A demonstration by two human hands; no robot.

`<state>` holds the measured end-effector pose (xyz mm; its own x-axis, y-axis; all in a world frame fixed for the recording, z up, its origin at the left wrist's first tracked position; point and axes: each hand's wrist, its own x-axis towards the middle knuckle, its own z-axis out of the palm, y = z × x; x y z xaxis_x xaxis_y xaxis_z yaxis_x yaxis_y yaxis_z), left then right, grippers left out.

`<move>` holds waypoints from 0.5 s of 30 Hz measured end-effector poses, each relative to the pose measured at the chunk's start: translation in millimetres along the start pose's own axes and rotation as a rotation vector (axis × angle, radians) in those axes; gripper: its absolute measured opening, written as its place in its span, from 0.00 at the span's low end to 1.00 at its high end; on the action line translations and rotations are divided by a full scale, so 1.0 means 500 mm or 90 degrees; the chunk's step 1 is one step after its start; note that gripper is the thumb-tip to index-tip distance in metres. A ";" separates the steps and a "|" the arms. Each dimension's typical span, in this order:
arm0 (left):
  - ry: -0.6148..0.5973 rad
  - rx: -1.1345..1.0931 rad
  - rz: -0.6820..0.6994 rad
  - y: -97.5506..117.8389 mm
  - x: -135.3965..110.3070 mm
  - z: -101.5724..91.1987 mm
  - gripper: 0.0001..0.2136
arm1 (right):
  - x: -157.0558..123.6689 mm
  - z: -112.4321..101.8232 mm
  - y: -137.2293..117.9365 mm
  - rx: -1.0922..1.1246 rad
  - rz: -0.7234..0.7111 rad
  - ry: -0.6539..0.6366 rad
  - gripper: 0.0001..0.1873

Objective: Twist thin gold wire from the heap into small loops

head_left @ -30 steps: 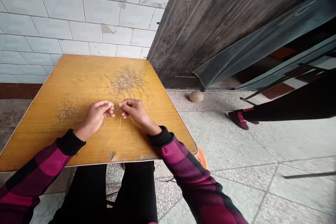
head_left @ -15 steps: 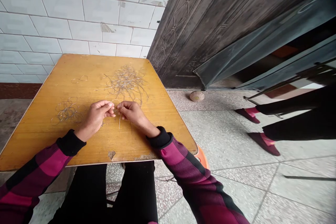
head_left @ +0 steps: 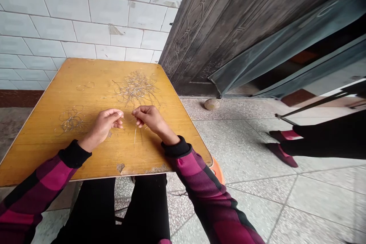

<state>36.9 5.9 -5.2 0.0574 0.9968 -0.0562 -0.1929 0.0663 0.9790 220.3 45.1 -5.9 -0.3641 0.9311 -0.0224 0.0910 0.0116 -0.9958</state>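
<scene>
Between finger and thumb, my left hand (head_left: 105, 122) pinches a thin wire over the middle of the table. My right hand (head_left: 150, 117) pinches the wire (head_left: 135, 134) too, a short way to the right, and a thin end hangs down below its fingers. The stretch between the hands is too fine to follow clearly. Beyond my right hand lies a tangled pile of thin wires (head_left: 135, 87). A smaller heap of looped wires (head_left: 72, 122) rests left of my left hand. One twisted wire loop (head_left: 85, 85) lies apart near the back left.
The yellow wooden table (head_left: 171, 145) stands against a white tiled wall (head_left: 108, 11), its front edge chipped. An orange stool (head_left: 217, 170) shows at the right corner. A rounded stone (head_left: 212, 104) sits by the dark door (head_left: 194, 45). Another person's legs (head_left: 323, 135) are at the right.
My hands have drawn apart, the right one shifting slightly rightward with the wire. The other person's feet have moved on the floor. The view has turned slightly.
</scene>
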 end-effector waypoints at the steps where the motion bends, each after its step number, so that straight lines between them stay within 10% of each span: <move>1: 0.013 0.008 0.006 0.002 0.002 -0.003 0.11 | 0.000 0.000 0.000 0.003 0.015 -0.006 0.16; 15: 0.063 0.058 0.051 0.025 0.013 -0.021 0.10 | 0.008 0.002 0.024 -0.200 0.069 -0.034 0.17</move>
<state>24.6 13.8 4.3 -0.0514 0.9986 0.0079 -0.1030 -0.0132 0.9946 219.0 48.3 -18.1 -0.3842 0.9127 -0.1393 0.4098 0.0333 -0.9116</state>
